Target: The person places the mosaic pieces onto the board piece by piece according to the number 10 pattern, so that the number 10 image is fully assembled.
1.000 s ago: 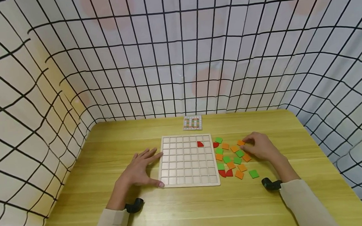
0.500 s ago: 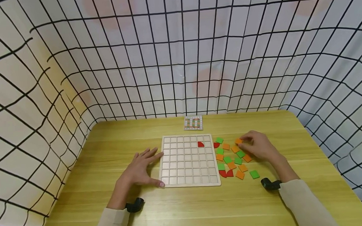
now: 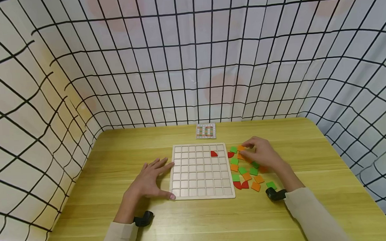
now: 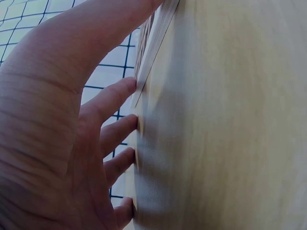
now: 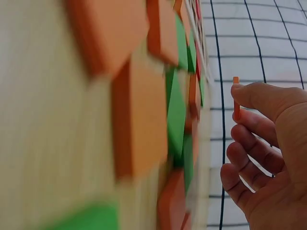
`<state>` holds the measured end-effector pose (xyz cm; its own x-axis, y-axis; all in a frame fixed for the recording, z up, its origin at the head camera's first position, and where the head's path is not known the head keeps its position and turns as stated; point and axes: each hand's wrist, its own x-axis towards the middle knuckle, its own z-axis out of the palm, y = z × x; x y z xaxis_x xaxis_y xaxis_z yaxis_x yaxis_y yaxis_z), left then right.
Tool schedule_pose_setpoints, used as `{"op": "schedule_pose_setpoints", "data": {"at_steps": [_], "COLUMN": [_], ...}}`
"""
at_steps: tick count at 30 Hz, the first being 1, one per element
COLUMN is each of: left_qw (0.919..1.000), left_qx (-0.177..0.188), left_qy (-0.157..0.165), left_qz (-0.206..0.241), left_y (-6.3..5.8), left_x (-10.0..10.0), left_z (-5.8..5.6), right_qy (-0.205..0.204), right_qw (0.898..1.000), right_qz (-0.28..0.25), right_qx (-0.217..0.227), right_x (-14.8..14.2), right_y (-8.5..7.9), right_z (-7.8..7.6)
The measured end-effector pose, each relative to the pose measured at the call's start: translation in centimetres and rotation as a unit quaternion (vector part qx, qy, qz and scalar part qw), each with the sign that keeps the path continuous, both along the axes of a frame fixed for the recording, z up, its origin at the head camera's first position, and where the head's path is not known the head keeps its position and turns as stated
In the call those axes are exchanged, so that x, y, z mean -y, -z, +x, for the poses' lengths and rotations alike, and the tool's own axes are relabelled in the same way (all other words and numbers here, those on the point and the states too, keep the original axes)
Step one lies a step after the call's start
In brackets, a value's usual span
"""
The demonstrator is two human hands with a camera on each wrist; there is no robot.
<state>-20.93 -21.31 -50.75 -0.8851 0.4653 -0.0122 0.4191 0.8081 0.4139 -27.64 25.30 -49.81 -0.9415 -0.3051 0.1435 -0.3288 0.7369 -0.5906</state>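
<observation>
My right hand [image 3: 260,152] pinches an orange square tile [image 5: 236,98] between thumb and index finger, held above the loose tiles. In the head view that orange tile shows at the fingertips, close to the board's upper right side. A pale wooden grid board [image 3: 196,172] lies flat, with one red quarter-round tile [image 3: 214,154] in a cell at its upper right. My left hand [image 3: 150,180] is spread at the board's left edge, thumb at the lower corner and index fingertip against the side. In the left wrist view the fingertips [image 4: 129,85] rest along the table and board edge.
Several orange, green [image 3: 254,171] and red tiles [image 3: 245,184] lie scattered right of the board, partly under the right hand. A small printed pattern card [image 3: 206,131] lies behind the board. White walls with black netting [image 3: 190,80] border the table's far edge and sides.
My right hand has lifted the orange tile from the back of the scattered tiles and carried it left toward the board. The left hand and board have stayed put.
</observation>
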Motion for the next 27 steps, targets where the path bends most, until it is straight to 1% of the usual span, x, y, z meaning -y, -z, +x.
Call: {"op": "schedule_pose_setpoints", "data": {"at_steps": [5, 11, 16, 21, 27], "left_qw": [1.0, 1.0, 1.0, 1.0, 1.0], "left_qx": [0.0, -0.001, 0.002, 0.001, 0.0], "left_qy": [0.001, 0.0, -0.003, 0.0, 0.001], "left_qz": [0.003, 0.0, -0.002, -0.003, -0.004], "left_y": [0.1, 0.2, 0.1, 0.2, 0.3], "left_x": [0.0, 0.1, 0.1, 0.0, 0.0], "left_z": [0.0, 0.0, 0.1, 0.1, 0.1], "right_qy": [-0.007, -0.022, -0.042, -0.065, -0.071], "right_qw": [1.0, 1.0, 0.999, 0.998, 0.997], "right_qz": [-0.014, -0.015, -0.006, -0.007, -0.004], "right_qx": [0.015, 0.009, 0.022, 0.022, 0.02], "right_x": [2.3, 5.4, 7.7, 9.3, 10.5], "right_y": [-0.3, -0.5, -0.1, 0.3, 0.9], "right_z": [-0.3, -0.8, -1.2, -1.3, -1.6]}}
